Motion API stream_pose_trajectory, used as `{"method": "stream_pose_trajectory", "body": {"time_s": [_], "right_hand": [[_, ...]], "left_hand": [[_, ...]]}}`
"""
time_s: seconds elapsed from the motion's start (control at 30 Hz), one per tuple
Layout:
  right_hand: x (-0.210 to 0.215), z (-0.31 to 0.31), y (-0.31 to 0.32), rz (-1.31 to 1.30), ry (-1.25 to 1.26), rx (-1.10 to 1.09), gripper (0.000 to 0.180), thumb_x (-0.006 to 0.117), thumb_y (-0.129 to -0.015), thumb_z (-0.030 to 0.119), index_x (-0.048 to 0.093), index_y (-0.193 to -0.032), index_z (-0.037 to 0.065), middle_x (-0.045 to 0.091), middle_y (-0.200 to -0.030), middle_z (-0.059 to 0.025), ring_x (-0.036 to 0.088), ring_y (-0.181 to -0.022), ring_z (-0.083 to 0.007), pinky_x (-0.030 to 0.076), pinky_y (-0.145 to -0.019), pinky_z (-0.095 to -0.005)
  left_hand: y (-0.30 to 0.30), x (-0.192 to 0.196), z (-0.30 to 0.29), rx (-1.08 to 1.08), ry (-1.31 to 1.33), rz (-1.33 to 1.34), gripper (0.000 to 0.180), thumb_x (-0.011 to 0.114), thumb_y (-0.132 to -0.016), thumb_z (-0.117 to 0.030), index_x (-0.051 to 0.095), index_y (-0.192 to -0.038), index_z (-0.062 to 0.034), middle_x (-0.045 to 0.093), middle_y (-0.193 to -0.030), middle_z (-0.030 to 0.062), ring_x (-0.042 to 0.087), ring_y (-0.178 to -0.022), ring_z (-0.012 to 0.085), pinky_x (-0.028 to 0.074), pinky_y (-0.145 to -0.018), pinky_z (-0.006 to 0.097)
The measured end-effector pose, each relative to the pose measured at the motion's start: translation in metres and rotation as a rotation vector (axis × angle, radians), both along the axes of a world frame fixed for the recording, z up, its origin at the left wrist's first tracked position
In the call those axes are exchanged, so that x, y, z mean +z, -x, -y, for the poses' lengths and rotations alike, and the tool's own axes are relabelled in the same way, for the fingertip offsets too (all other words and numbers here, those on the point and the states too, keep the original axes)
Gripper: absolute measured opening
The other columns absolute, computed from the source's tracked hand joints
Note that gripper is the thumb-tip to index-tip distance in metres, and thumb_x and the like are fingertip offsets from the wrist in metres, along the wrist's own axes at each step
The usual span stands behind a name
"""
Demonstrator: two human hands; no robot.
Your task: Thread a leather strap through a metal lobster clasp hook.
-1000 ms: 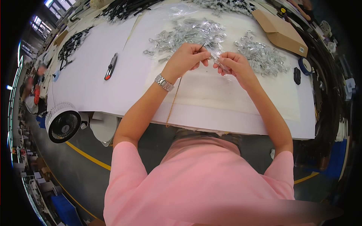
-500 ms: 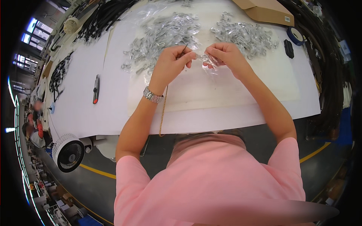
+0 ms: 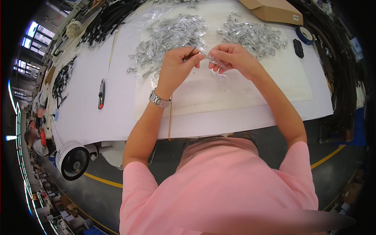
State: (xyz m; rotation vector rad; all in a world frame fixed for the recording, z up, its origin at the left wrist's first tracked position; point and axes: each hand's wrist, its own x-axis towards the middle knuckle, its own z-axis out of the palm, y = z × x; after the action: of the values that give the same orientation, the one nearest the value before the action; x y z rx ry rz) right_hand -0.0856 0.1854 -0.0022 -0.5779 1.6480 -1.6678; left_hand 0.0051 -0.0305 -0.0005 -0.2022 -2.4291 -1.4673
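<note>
My two hands nearly meet above the near side of two heaps of small silvery metal hooks in clear wrapping. My left hand [image 3: 176, 66] is closed, with a thin dark pointed tool [image 3: 193, 51] sticking up between thumb and fingers; its exact kind is hidden. Thumb and fingers of my right hand [image 3: 237, 58] pinch a small clear plastic bag [image 3: 219, 62], which reaches across to the left fingertips. What the bag holds is hard to make out. The bigger left heap [image 3: 176, 33] lies just beyond my left hand, the right heap [image 3: 254, 39] beyond my right.
An orange-brown cord [image 3: 170, 121] runs over the table's front edge. A box cutter [image 3: 102, 94] lies to the left, near black straps [image 3: 105, 21]. At the right back are a cardboard box [image 3: 274, 11], blue tape [image 3: 305, 35] and a black object [image 3: 298, 48]. A fan [image 3: 74, 160] stands front left.
My right hand has shifted slightly left, bringing the fingertips of both hands closer. The clear bag now stretches between them. Both hands keep their grip.
</note>
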Motion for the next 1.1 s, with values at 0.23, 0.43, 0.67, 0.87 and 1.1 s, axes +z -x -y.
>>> {"method": "stream_pose_trajectory", "body": {"time_s": [0.23,0.43,0.67,0.87,1.1], "right_hand": [[-0.007,0.006,-0.016,-0.360,-0.017,-0.103,0.023,0.073,-0.096,0.022,0.069,-0.106,0.002,0.073,-0.088,-0.0051,0.069,-0.078,-0.0102,0.056,-0.074,-0.0256],[0.004,0.006,-0.021,-0.363,0.002,-0.217,0.023,0.075,-0.094,0.023,0.070,-0.101,0.001,0.070,-0.083,-0.0027,0.065,-0.074,-0.0090,0.054,-0.071,-0.0260],[-0.020,-0.008,0.007,0.291,0.248,-0.211,0.015,0.069,-0.099,0.024,0.069,-0.101,0.009,0.065,-0.084,0.0019,0.061,-0.076,-0.0092,0.053,-0.069,-0.0254],[-0.015,0.010,-0.019,0.567,0.415,-0.281,0.018,0.072,-0.097,0.018,0.068,-0.109,0.005,0.067,-0.094,-0.0013,0.063,-0.086,-0.0113,0.056,-0.075,-0.0282],[-0.024,0.008,-0.015,0.654,0.592,-0.340,0.018,0.071,-0.096,0.012,0.070,-0.111,0.001,0.066,-0.092,-0.0024,0.064,-0.086,-0.0144,0.057,-0.081,-0.0326]], "left_hand": [[-0.001,0.000,-0.009,-0.072,-0.377,0.229,0.017,0.066,-0.100,-0.017,0.072,-0.101,-0.0012,0.068,-0.078,0.0001,0.041,-0.052,0.0012,0.028,-0.046,0.019],[-0.002,-0.005,-0.004,0.004,-0.481,0.198,0.018,0.065,-0.101,-0.017,0.072,-0.105,-0.0009,0.068,-0.081,0.0019,0.040,-0.050,0.0011,0.028,-0.045,0.019],[-0.004,0.003,-0.015,-0.008,-0.287,0.101,0.014,0.069,-0.098,-0.013,0.073,-0.103,-0.0006,0.073,-0.082,0.0013,0.045,-0.056,0.0013,0.034,-0.049,0.021],[-0.013,0.005,-0.023,0.184,-0.240,-0.007,0.015,0.069,-0.097,-0.013,0.074,-0.104,-0.0003,0.074,-0.083,0.0002,0.048,-0.062,0.0005,0.036,-0.054,0.020],[-0.013,0.005,-0.026,0.190,-0.269,-0.025,0.015,0.070,-0.097,-0.013,0.074,-0.105,0.0001,0.073,-0.082,0.0005,0.047,-0.060,0.0000,0.035,-0.053,0.020]]}}
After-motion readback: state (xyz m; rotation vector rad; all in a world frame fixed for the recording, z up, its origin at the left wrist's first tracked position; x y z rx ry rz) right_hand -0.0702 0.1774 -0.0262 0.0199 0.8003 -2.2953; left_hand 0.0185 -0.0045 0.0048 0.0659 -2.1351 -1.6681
